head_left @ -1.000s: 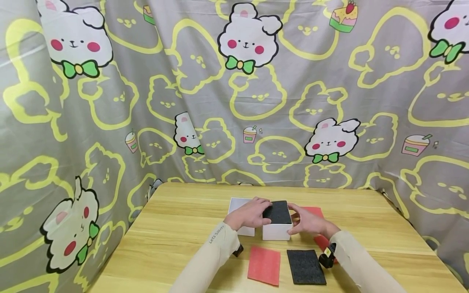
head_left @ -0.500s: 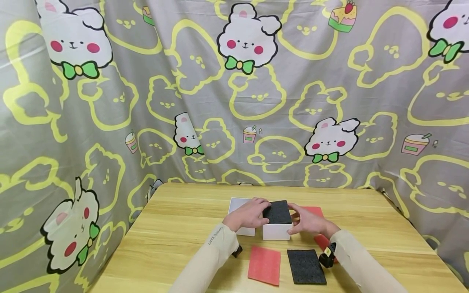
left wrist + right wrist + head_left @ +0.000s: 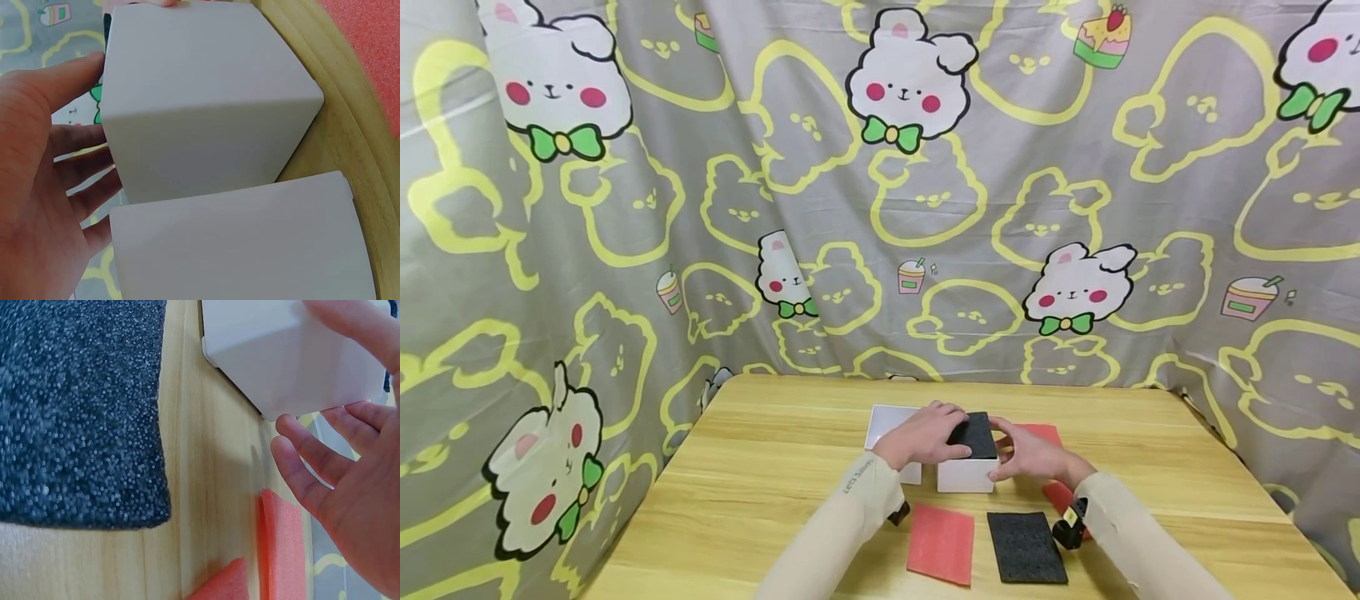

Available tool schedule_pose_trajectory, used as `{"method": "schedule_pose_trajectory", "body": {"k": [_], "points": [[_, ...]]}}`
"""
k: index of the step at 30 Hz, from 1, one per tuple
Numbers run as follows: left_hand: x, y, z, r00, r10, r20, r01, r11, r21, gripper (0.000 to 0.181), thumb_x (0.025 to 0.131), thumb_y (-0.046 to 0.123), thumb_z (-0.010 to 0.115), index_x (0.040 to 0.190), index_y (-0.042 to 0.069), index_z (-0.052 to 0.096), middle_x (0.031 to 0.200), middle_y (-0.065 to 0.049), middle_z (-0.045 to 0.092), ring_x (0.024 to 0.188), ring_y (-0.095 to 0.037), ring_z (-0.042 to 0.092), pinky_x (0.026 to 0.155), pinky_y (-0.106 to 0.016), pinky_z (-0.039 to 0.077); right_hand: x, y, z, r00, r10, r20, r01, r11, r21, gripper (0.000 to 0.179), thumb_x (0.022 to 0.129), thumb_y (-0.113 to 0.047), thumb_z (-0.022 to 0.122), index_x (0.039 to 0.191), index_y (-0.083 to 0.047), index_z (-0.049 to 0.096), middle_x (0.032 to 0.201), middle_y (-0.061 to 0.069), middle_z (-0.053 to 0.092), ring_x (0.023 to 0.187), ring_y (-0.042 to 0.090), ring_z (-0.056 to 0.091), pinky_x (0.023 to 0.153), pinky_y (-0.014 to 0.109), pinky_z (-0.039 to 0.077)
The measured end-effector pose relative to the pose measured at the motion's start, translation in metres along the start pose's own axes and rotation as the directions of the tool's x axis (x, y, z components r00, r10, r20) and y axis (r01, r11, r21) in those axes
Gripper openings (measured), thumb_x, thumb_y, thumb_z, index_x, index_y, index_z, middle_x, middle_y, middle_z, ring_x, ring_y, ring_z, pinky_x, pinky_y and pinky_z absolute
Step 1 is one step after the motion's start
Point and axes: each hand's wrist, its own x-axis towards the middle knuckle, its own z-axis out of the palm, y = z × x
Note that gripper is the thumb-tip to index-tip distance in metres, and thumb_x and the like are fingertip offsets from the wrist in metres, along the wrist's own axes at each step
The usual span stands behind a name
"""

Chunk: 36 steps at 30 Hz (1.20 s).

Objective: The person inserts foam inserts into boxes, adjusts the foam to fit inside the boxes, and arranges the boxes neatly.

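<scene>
A white box (image 3: 966, 475) stands mid-table with a square of black foam (image 3: 980, 433) lying across its top. My left hand (image 3: 928, 433) reaches over from the left, its fingers and thumb extended along the foam. At the box's right side my right hand (image 3: 1033, 452) holds it, thumb at the front and some fingers round the side; in the right wrist view two fingers stand off the box (image 3: 281, 362). Just left is a second white box (image 3: 883, 417), partly covered by my left hand. The left wrist view shows both boxes' walls, with the foam only a dark sliver.
On the near table lie a red foam sheet (image 3: 942, 544) and a black foam sheet (image 3: 1027, 547). More red foam (image 3: 1042, 431) sits behind and beneath my right forearm. A patterned curtain (image 3: 940, 217) hangs behind the wooden table (image 3: 752, 467).
My left hand has slid a little to the right over the black foam, covering more of it. My right hand and the boxes keep their places.
</scene>
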Motion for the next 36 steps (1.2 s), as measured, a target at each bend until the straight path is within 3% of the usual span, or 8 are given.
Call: {"method": "schedule_pose_trajectory", "body": {"k": [9,20,36], "points": [[0.004,0.005,0.001,1.000,0.002,-0.005,-0.001,0.996,0.093,0.057,0.091,0.051,0.056,0.135,0.014,0.051,0.134,0.001,0.049,0.117,-0.016,0.045,0.096,-0.027,0.038,0.000,0.000,0.001,1.000,-0.004,0.007,0.004,1.000,0.010,0.104,0.074,-0.016,0.082,0.147,0.008,0.011,0.135,0.031,0.038,0.110,0.035,0.050,0.083,0.041,0.048],[0.010,0.011,0.001,1.000,0.003,-0.005,-0.003,1.000,0.028,0.058,0.090,0.054,0.054,0.136,0.019,0.051,0.136,0.005,0.048,0.114,-0.015,0.045,0.092,-0.029,0.039,0.000,0.002,0.002,0.999,-0.028,0.026,0.027,0.999,0.022,0.099,0.076,-0.018,0.080,0.147,0.003,0.015,0.135,0.026,0.040,0.109,0.034,0.051,0.080,0.037,0.050],[0.017,0.013,0.004,1.000,-0.001,0.001,0.001,0.994,0.106,0.050,0.089,0.053,0.058,0.128,0.022,0.059,0.130,0.007,0.052,0.110,-0.014,0.046,0.088,-0.030,0.039,0.000,0.000,0.002,0.998,-0.052,0.045,0.050,0.997,0.060,0.098,0.077,-0.014,0.079,0.148,0.002,0.014,0.136,0.027,0.038,0.108,0.034,0.053,0.080,0.036,0.051]]}}
